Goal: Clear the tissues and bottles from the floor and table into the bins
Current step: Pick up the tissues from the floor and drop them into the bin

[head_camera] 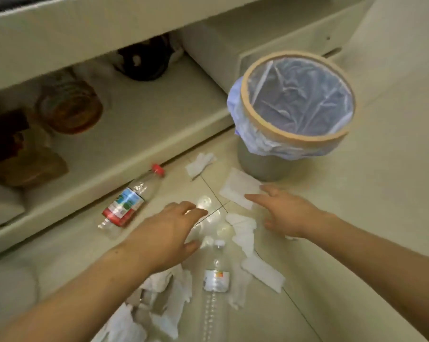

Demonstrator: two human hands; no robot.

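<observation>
Two bottles and several tissues lie scattered on the floor (356,243) in front of the bin (265,166), which stands open-mouthed with a fresh liner folded over its rim, handy for dropping things in. Just in front of the bin's base lies a flat tissue (235,188); a crumpled tissue (198,164) sits to the bin's left. Further left of the bin, against the foot of the low shelf (147,124), rests the red-capped bottle (129,201) on its side. Nearer the person than the bin, a clear bottle (216,280) lies among a long twisted tissue (250,245) and a heap of tissues (159,299).

Both hands are down low and empty. The right hand (285,213) has fingers spread, its fingertips at the near edge of the flat tissue, seemingly about to gather it first since it lies closest to the bin. The left hand (169,235) hovers spread and loosely curved over the floor between the two bottles, holding nothing.
</observation>
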